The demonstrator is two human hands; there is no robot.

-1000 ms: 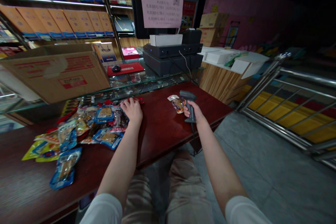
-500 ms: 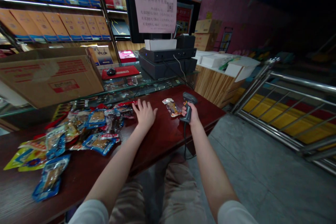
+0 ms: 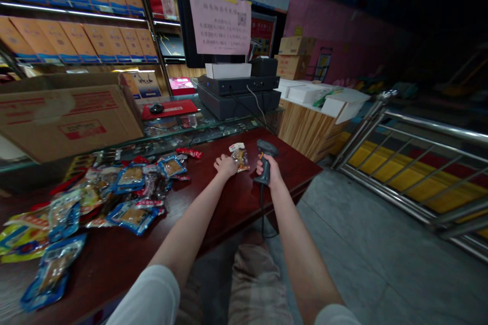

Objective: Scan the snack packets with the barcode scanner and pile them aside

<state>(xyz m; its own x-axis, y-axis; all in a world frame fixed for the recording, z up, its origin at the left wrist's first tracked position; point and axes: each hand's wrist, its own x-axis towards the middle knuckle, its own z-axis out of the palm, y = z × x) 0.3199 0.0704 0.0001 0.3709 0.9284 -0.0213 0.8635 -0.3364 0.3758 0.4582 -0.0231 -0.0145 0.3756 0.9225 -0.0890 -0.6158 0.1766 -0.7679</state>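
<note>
1. Left hand [image 3: 225, 166] has moved across the counter [image 3: 292, 165] to the small snack packet [image 3: 239, 157]. It now lies palm down and loosely curled, with the fingertips at the packet's near edge; whether they grip it, cannot tell.
2. Right hand [image 3: 270, 170] is clenched around the grip of a corded handheld barcode scanner [image 3: 266, 148], head up, just right of the packet.
3. Handling, judged: packet light and soft, its film likely slippery and crinkly, the contents liable to shift. Best pinched by the sealed end or flat edge. Scanner light and stiff, best held by the pistol grip, with the cable left slack.
4. Packet looks like clear film over brownish food, with a pale label at the top end. Scanner is dark grey; its black cable [image 3: 262, 210] drops over the counter's near edge.
5. Packet lies on bare dark red wood, between the hands. Well to its left sits a heap of blue-edged vacuum packets [image 3: 131, 177], with a red wrapper [image 3: 189, 152] at the heap's far side.
</note>
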